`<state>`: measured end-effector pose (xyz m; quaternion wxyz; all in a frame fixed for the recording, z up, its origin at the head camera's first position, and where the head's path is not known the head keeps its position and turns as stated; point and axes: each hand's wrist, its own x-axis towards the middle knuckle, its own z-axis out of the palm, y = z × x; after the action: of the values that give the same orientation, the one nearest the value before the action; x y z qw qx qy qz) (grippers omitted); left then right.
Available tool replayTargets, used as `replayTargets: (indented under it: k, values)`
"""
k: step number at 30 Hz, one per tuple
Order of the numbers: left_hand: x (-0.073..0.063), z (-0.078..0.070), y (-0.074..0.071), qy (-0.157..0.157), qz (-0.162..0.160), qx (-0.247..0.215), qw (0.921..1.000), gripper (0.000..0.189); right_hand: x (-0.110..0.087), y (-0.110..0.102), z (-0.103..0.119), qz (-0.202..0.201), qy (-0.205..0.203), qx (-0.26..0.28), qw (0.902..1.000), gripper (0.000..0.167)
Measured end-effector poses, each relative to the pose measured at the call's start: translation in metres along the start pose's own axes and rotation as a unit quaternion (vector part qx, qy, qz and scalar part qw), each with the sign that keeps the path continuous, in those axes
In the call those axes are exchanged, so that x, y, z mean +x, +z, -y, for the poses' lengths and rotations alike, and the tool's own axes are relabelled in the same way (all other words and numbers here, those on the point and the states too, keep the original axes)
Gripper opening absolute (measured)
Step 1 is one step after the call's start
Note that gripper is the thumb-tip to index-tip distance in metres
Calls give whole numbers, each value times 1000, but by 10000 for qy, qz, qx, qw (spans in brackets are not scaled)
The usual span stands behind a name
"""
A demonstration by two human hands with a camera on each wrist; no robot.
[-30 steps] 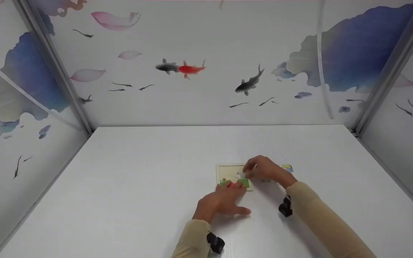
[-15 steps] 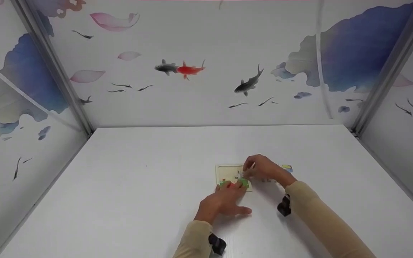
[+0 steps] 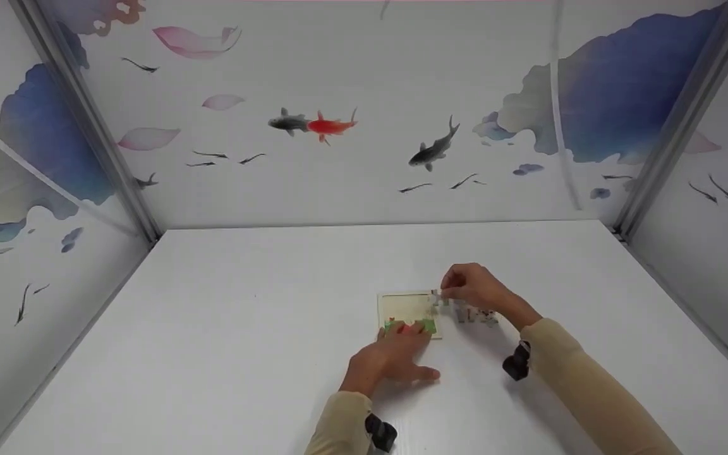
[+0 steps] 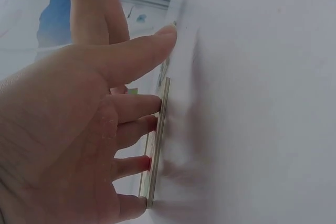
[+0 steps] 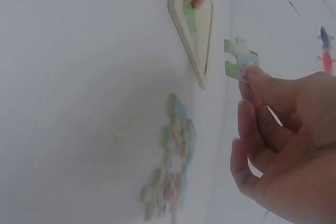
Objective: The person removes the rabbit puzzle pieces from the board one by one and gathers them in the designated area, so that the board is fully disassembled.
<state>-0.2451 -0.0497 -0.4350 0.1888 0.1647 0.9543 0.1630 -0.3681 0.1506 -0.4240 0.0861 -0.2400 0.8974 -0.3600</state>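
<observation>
Nearest: left hand, fingers stretched out nearly straight, thumb out to the side, fingertips resting on the near part of the wooden tray; it pinches nothing. Green-printed pieces lie in the tray under those fingertips. If the hand pressed unevenly or slid, those could shift or the tray could skid on the white table.

Right hand, a bit farther: thumb and finger pinch one jigsaw piece, other fingers bent loosely. The piece is raised off the tray, by its right edge in the head view (wrist view shows a gap). Small grip, so it could twist or drop; a wrong turn would likely make the tabs jam.

Loose pieces lie bunched right of the tray, below the right hand; a low wrist could scatter them.

Far: back wall, printed fish and petals. No brand, label or writing readable anywhere; piece artwork too small to tell.
</observation>
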Motion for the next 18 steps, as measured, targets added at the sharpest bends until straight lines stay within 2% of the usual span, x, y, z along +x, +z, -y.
replayTargets:
  k: [7,14,18]
  values:
    - [0,3,1,53,-30,-43,10000,77,-16,-27,-20,-117,322,43,9994,11]
    - [0,2,1,83,19,-76,9999,77,-36,-46,-42,-210,197,-58,9996,13]
    - [-2,0,1,37,31,-169,9998,77,-45,-53,-55,-143,357,-68,9992,16]
